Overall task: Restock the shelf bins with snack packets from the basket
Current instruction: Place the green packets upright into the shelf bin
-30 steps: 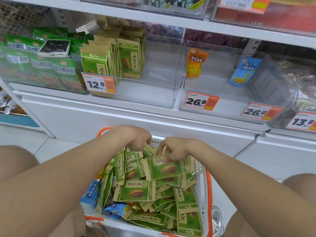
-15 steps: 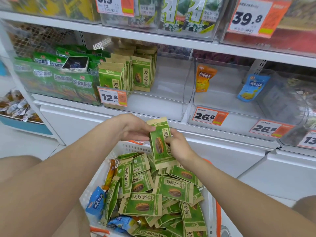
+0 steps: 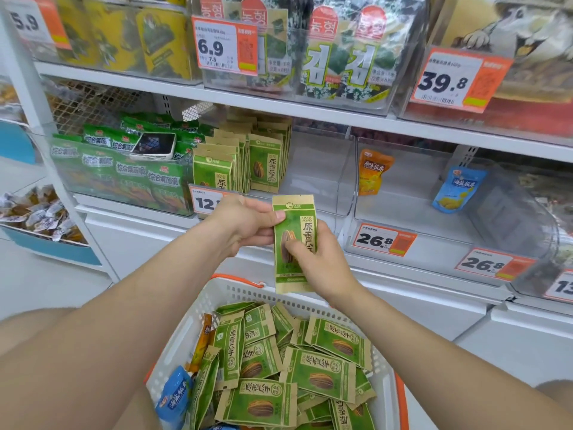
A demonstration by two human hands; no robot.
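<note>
The fingers (image 3: 277, 216) of the left hand (image 3: 245, 221) pinch the packet (image 3: 294, 226) at its left edge, just under the tan top band. The thumb of the right hand (image 3: 321, 259) lies across the green front at mid-height, with that hand's other fingers curled behind, so both hands hold the one packet. It stands upright, print facing the camera, above the far rim of the basket (image 3: 235, 291) and in front of the shelf (image 3: 279, 108), just below the bin (image 3: 319, 184).

It looks like a thin, flat pouch: light, bendable through the middle and probably smooth enough to slide between fingertips. The sealed bands at top and bottom seem the stiffest parts. Loose contents inside would likely shift and bulge if the middle were squeezed. A pinch on the top band or along a side edge should keep it flat and straight, which suits slotting it upright.

In the bin, a row (image 3: 266, 169) of the same packets stands on end at the left, with bare floor to their right. Many more lie heaped in the basket.
</note>
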